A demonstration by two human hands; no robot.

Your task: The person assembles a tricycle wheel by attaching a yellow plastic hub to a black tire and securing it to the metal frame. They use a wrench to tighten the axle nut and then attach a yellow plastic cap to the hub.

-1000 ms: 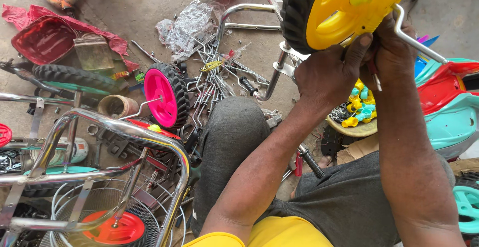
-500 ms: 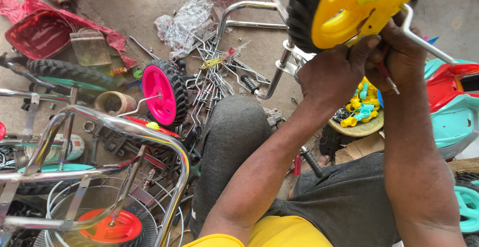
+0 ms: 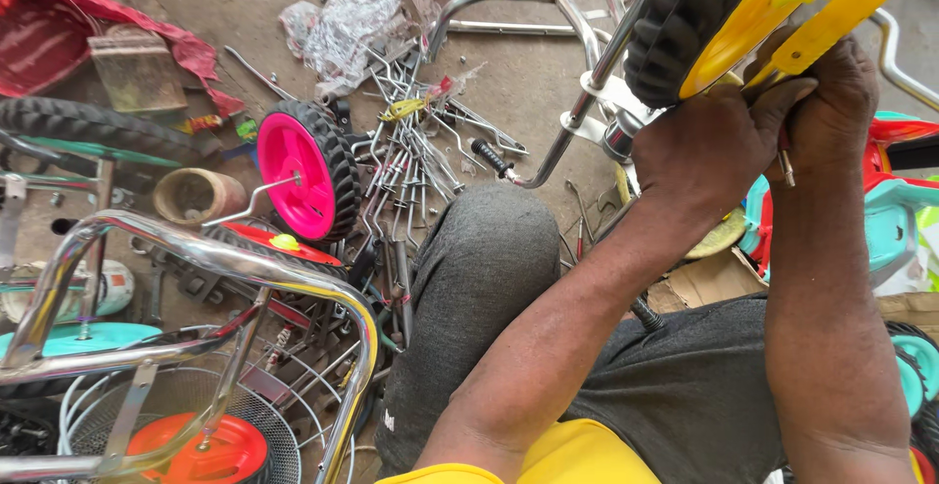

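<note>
up at the top right, against the yellow wheel (image 3: 753, 15) with its black knobbly tyre, both hands are busy: the left hand (image 3: 709, 147) sits just below the tyre with its fingers curled in toward the hub, and the right hand (image 3: 827, 103) is closed around the yellow hub piece, with a thin metal pin poking down out of the fist. whether the left hand actually grips anything i cannot tell, since the fingertips are hidden behind the wheel. the wheel is raised off the ground and sits on a chrome frame tube (image 3: 572, 117) that curves away to the wheel's left. further left of the wheel, on the concrete floor, lies a heap of metal rods and spanners (image 3: 411, 166), and beyond that heap a pink wheel (image 3: 303, 171) stands on its edge. below the wheel are the person's knees in grey trousers (image 3: 479, 279). far down to the wheel's lower left, a chrome basket frame (image 3: 205, 259) arches over an orange wheel (image 3: 201, 450). crumpled clear plastic (image 3: 357, 15) lies above the rod heap.
</note>
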